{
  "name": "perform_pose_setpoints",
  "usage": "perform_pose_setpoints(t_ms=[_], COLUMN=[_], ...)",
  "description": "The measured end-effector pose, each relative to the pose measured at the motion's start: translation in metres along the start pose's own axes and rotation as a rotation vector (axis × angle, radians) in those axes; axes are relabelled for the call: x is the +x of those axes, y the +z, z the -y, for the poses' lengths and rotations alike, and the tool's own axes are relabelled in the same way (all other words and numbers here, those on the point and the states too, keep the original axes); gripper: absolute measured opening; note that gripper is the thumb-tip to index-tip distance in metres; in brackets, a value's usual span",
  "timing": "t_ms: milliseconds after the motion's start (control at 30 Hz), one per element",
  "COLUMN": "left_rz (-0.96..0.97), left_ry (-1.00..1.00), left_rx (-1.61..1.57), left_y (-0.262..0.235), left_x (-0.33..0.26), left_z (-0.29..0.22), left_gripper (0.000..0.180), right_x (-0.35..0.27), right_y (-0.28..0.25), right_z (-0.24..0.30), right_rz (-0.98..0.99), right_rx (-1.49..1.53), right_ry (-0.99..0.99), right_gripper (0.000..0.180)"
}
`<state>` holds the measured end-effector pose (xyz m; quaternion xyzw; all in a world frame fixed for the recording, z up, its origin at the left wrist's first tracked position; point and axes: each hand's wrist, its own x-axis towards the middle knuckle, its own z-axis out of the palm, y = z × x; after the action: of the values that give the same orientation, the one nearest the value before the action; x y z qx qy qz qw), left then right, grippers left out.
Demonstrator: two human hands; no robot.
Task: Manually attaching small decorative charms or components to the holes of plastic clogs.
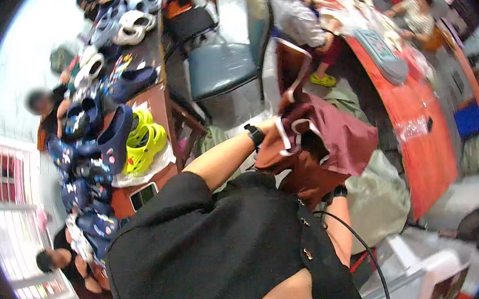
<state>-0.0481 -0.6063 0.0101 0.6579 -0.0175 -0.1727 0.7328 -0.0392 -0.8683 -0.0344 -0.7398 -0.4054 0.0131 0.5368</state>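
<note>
A maroon garment (331, 140) with white trim hangs in front of my chest. My left hand (275, 130), with a black watch on its wrist, is shut on the garment's upper left edge beside a white strap. My right hand (336, 193) comes up from below. Only its wrist with a dark band shows, and its fingers are hidden under the cloth. A loop of the maroon cloth with white edging (295, 69) stands up above my left hand.
A brown table (158, 108) on the left carries several foam clogs in navy, yellow-green (144, 144) and white, plus a phone (143, 196). A green chair (222, 64) stands ahead. A long orange table (422, 132) holds fabrics at the right, and other people sit around.
</note>
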Motion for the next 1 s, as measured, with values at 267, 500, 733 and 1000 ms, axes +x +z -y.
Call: perform_pose_setpoints(t_ms=[267,500,733,1000], left_rz=[-0.343,-0.481,-0.715,-1.033], left_ry=[-0.080,-0.191,-0.289,-0.381], left_rx=[-0.241,-0.421,-0.532,-0.777], left_y=[-0.076,-0.175,-0.231,-0.252], left_x=[0.000,-0.058,-0.105,-0.102], left_z=[0.003,-0.003,0.035,0.065], left_gripper=[0.058,0.054,0.041,0.051], right_x=[0.162,0.275,0.332,0.466], right_y=[0.102,0.190,0.303,0.431], right_z=[-0.030,-0.040,-0.203,-0.314], right_rz=[0.363,0.540,0.754,0.541], right_rx=[0.257,0.387,0.112,0.277], right_ry=[0.093,0.088,-0.047,0.435], right_gripper=[0.059,0.046,0.043,0.041])
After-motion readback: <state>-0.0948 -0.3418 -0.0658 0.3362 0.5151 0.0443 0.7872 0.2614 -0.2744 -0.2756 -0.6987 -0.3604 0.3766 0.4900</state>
